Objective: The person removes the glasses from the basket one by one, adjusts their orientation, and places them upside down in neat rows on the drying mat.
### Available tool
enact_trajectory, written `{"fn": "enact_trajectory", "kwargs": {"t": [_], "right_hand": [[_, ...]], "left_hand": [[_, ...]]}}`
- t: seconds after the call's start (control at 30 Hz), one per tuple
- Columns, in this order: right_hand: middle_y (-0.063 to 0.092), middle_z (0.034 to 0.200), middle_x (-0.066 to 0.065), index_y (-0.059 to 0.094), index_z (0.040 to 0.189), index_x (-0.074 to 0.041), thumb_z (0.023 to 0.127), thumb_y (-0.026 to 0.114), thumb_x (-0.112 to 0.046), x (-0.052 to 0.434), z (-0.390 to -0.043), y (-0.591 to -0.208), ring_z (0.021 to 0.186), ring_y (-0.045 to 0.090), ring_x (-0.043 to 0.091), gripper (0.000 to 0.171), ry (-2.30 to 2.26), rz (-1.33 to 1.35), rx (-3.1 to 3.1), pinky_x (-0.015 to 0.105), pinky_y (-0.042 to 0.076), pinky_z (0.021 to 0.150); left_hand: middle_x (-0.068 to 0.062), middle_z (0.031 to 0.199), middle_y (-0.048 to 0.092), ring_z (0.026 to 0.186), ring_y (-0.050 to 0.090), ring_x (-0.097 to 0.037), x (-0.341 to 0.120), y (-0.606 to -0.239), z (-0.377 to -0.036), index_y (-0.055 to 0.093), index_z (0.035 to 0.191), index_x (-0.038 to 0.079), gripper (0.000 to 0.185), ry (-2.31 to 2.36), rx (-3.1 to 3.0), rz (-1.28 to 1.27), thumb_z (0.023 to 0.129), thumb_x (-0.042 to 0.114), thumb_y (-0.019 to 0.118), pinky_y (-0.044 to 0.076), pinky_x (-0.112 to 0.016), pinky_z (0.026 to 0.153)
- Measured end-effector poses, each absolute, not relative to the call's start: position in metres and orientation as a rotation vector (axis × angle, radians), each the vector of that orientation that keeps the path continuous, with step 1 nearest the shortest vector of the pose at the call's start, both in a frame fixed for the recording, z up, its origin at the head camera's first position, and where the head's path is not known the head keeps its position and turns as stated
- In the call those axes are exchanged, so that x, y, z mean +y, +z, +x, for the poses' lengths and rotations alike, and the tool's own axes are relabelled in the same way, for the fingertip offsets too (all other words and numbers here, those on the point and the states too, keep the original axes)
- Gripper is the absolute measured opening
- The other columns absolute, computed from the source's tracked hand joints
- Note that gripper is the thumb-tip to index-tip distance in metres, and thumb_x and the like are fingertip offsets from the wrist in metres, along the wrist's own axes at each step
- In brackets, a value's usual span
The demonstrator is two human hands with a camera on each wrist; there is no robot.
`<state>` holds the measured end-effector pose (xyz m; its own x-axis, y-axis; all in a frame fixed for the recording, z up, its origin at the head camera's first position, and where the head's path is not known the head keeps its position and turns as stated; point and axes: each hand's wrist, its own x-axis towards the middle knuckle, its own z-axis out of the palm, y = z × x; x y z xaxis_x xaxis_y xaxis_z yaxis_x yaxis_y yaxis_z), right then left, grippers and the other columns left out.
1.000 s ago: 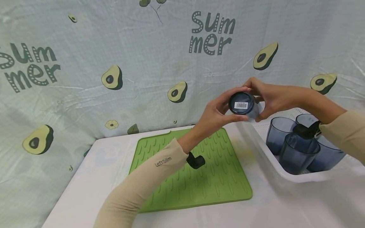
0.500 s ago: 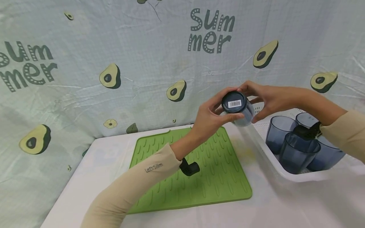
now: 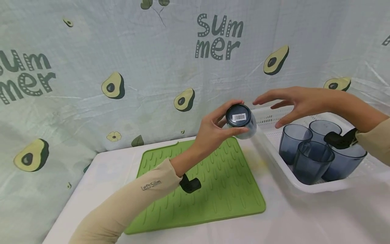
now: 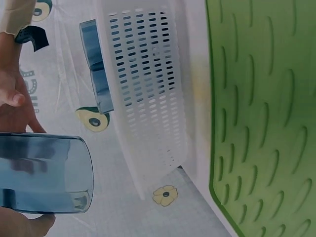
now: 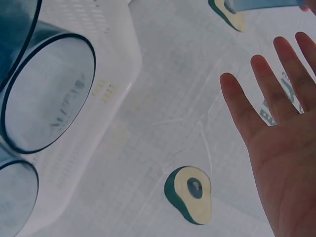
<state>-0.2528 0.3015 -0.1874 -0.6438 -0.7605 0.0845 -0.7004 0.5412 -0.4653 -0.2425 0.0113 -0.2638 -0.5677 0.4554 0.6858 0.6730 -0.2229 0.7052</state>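
Observation:
My left hand (image 3: 217, 130) grips a dark blue translucent cup (image 3: 241, 120) tilted on its side, its base with a barcode sticker facing me, above the far right edge of the green mat (image 3: 201, 189). The left wrist view shows that cup (image 4: 44, 173) held at the lower left. My right hand (image 3: 292, 103) hovers open with straight fingers just right of the cup, apart from it, over the white basket (image 3: 268, 118). In the right wrist view the open right hand (image 5: 276, 148) shows against the cloth.
Three more blue cups (image 3: 313, 157) stand upright in the white perforated basket at the right. A ridged green mat lies on the white table (image 3: 304, 220). An avocado-print cloth (image 3: 122, 67) hangs behind.
My right hand has let go of the cup and drawn back to the right with fingers spread. The left hand has carried the cup a little left and down.

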Motion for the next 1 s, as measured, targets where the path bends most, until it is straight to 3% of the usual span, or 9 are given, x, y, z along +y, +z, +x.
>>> {"fn": "enact_trajectory", "kwargs": {"t": [0.17,0.33,0.4,0.57,0.9,1.0], "right_hand": [[0.046,0.153,-0.006,0.046,0.152,-0.026,0.085,0.085,-0.019,0.317,-0.254,-0.191,0.135,0.037,-0.010,0.078,-0.626,-1.215,2.713,0.015,0.042,0.104],[0.049,0.151,-0.011,0.047,0.151,-0.033,0.085,0.085,-0.020,0.336,-0.251,-0.195,0.132,0.040,-0.011,0.077,-0.534,-1.129,2.805,0.028,0.050,0.102],[0.050,0.150,-0.013,0.048,0.150,-0.035,0.085,0.085,-0.020,0.340,-0.249,-0.196,0.131,0.040,-0.012,0.077,-0.511,-1.111,2.830,0.028,0.050,0.102],[0.052,0.147,-0.016,0.050,0.148,-0.035,0.084,0.086,-0.021,0.344,-0.245,-0.196,0.132,0.039,-0.012,0.075,-0.492,-1.125,2.853,0.012,0.042,0.099],[0.058,0.139,-0.019,0.057,0.142,-0.035,0.080,0.089,-0.022,0.358,-0.248,-0.205,0.124,0.045,-0.013,0.071,-0.431,-1.044,2.990,0.006,0.040,0.094],[0.058,0.138,-0.016,0.058,0.141,-0.033,0.080,0.089,-0.023,0.364,-0.248,-0.207,0.120,0.047,-0.013,0.069,-0.411,-0.989,3.024,0.019,0.049,0.098]], "left_hand": [[-0.003,0.140,0.061,0.133,0.053,-0.015,-0.003,-0.263,-0.241,0.059,0.140,0.008,0.066,-1.855,-1.931,-1.327,0.081,-0.008,0.082,0.041,-0.039,0.114],[-0.001,0.142,0.061,0.134,0.052,-0.012,-0.018,-0.257,-0.240,0.060,0.141,0.009,0.066,-1.817,-2.002,-1.293,0.081,-0.006,0.083,0.041,-0.038,0.114],[-0.003,0.143,0.060,0.135,0.052,-0.012,-0.024,-0.256,-0.240,0.059,0.141,0.008,0.066,-1.799,-2.020,-1.283,0.081,-0.005,0.083,0.042,-0.038,0.113],[-0.002,0.143,0.060,0.135,0.051,-0.011,-0.038,-0.257,-0.240,0.059,0.142,0.010,0.066,-1.724,-2.093,-1.244,0.082,-0.004,0.083,0.044,-0.039,0.112],[0.001,0.142,0.061,0.134,0.053,-0.010,-0.061,-0.261,-0.241,0.059,0.143,0.013,0.065,-1.666,-2.202,-1.190,0.084,0.000,0.082,0.042,-0.039,0.114],[0.003,0.143,0.060,0.134,0.052,-0.009,-0.068,-0.263,-0.239,0.059,0.143,0.015,0.065,-1.669,-2.238,-1.142,0.084,0.001,0.082,0.042,-0.038,0.114]]}}
